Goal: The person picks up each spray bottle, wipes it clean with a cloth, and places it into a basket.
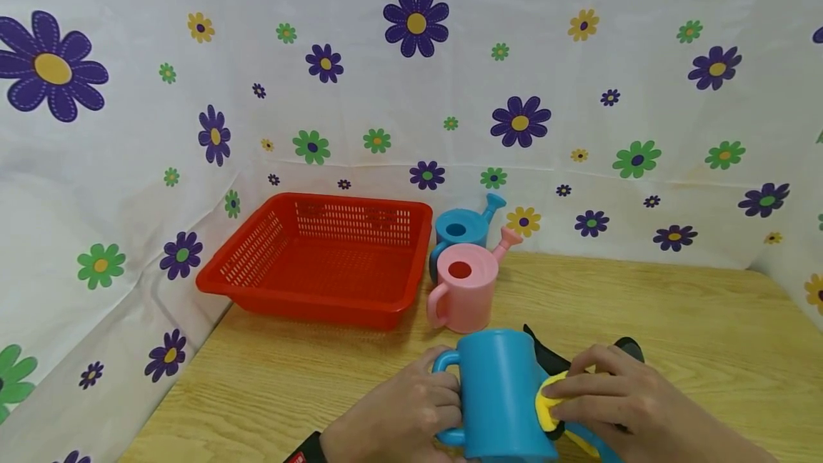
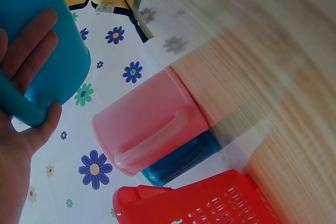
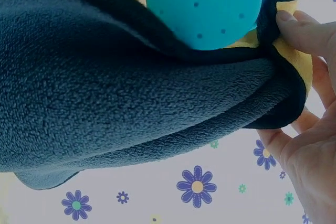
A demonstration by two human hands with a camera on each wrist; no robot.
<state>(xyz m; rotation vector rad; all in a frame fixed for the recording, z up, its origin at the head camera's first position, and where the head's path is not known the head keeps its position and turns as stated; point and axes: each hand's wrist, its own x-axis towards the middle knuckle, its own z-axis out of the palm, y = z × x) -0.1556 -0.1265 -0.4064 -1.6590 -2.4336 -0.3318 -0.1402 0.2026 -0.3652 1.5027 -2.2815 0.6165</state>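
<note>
A blue watering can (image 1: 498, 391) is tilted near the front of the table, its handle to the left. My left hand (image 1: 401, 406) grips that handle; in the left wrist view the fingers (image 2: 32, 51) lie along the can's side. On the spout side my right hand (image 1: 620, 399) holds a cloth (image 1: 548, 406), yellow on one face and dark grey on the other, against the can. The right wrist view shows the cloth's dark face (image 3: 131, 98) hanging wide and the can's sprinkler head (image 3: 205, 9) with small holes beside it. Part of the spout is hidden by the right hand.
Behind the hands stand a pink watering can (image 1: 466, 291) and another blue watering can (image 1: 464, 223), both upright. To their left sits a red plastic basket (image 1: 321, 306) with slotted sides. A flowered sheet (image 1: 386, 91) hangs behind the wooden table (image 1: 643, 306).
</note>
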